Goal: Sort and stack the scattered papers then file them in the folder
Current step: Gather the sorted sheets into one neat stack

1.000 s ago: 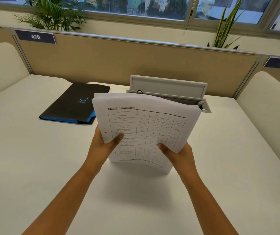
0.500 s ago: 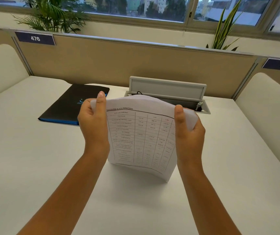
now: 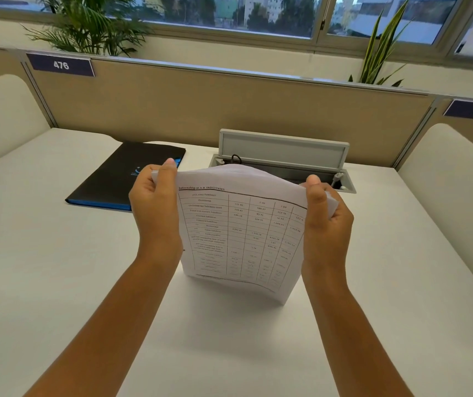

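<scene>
A stack of white papers (image 3: 243, 233) with a printed table on the front sheet stands upright on its bottom edge on the white desk (image 3: 57, 267), bowed toward me. My left hand (image 3: 155, 204) grips its upper left side and my right hand (image 3: 327, 216) grips its upper right side, thumbs on the front near the top corners. A black folder (image 3: 117, 176) with a blue edge lies shut and flat behind my left hand, apart from the papers.
A grey cable box with its lid (image 3: 284, 151) raised sits in the desk just behind the papers. A beige partition (image 3: 200, 101) closes the back, and cream side panels (image 3: 453, 181) flank the desk. Plants stand on the window ledge.
Both hands have slid from the lower sides of the stack up to its top corners. The stack now rests on the desk and bows more.
</scene>
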Tool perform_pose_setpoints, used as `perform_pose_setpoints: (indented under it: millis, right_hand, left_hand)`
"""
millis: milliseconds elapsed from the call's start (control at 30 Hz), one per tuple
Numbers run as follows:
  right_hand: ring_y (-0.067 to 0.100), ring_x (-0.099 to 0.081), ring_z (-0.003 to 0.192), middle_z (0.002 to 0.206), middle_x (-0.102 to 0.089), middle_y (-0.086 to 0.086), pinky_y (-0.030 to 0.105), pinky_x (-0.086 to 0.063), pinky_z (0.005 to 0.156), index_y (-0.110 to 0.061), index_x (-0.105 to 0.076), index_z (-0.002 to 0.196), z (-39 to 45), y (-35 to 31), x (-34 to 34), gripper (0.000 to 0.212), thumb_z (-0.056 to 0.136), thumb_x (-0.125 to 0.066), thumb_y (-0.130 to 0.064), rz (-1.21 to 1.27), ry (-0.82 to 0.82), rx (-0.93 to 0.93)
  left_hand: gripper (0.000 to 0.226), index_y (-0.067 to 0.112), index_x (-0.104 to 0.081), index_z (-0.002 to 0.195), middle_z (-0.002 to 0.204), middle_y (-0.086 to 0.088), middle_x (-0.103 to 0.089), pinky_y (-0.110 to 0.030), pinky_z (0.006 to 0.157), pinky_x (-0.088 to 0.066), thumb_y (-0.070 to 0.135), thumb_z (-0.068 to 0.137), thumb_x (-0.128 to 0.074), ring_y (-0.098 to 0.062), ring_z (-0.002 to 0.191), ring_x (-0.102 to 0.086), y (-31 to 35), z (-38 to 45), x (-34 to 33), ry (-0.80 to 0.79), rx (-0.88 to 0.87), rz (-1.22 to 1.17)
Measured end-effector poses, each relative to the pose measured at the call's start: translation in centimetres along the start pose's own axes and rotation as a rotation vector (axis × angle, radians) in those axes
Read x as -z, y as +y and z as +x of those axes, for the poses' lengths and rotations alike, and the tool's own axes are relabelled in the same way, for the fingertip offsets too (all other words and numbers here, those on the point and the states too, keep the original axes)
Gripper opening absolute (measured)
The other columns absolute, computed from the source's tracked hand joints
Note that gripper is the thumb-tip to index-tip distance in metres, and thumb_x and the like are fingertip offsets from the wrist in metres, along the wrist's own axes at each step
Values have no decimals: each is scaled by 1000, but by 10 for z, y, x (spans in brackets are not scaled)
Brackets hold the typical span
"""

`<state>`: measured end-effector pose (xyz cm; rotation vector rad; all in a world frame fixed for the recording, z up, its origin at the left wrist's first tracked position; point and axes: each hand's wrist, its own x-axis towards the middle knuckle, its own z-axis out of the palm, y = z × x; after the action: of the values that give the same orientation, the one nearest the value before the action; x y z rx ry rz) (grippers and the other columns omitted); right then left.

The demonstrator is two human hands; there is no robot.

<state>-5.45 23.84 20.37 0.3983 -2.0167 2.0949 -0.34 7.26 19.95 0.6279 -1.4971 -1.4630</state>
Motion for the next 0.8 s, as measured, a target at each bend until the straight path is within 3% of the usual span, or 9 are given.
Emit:
perform_pose_setpoints:
  millis: [400,633,733,800]
  right_hand:
    - [1,-62,62,60,-64,-21,7,-44,46,-30,-56,71,1,-1,1,30,79,-38,-52,5,-22,-14]
    - [-1,-63,64,60,-63,-24,7,-44,45,-32,-53,73,-2,3,0,27,75,-44,-57,3,-25,-8]
    - [-6,-62,68,63,-63,-29,6,-44,46,-36,-53,74,-5,6,0,28,69,-50,-63,-2,-44,25]
    - [-8,-62,71,65,-63,-28,5,-44,47,-37,-53,75,-7,10,1,22,68,-52,-57,-2,-63,28]
  left_hand:
    - [27,31,-46,65,47,27,-54,-2,40,-38,43,90,-43,15,54,-55,1,-1,0,-11,6,15]
    - [30,36,-47,67,52,25,-59,-4,43,-42,59,83,-38,11,56,-59,2,-4,1,-38,1,-12]
    - [33,36,-45,72,59,21,-62,-3,45,-42,68,72,-37,11,59,-60,1,-7,2,-74,-26,-10]
    - [30,37,-42,80,72,18,-59,-4,46,-43,64,70,-39,12,65,-61,-4,-11,3,-120,-60,14]
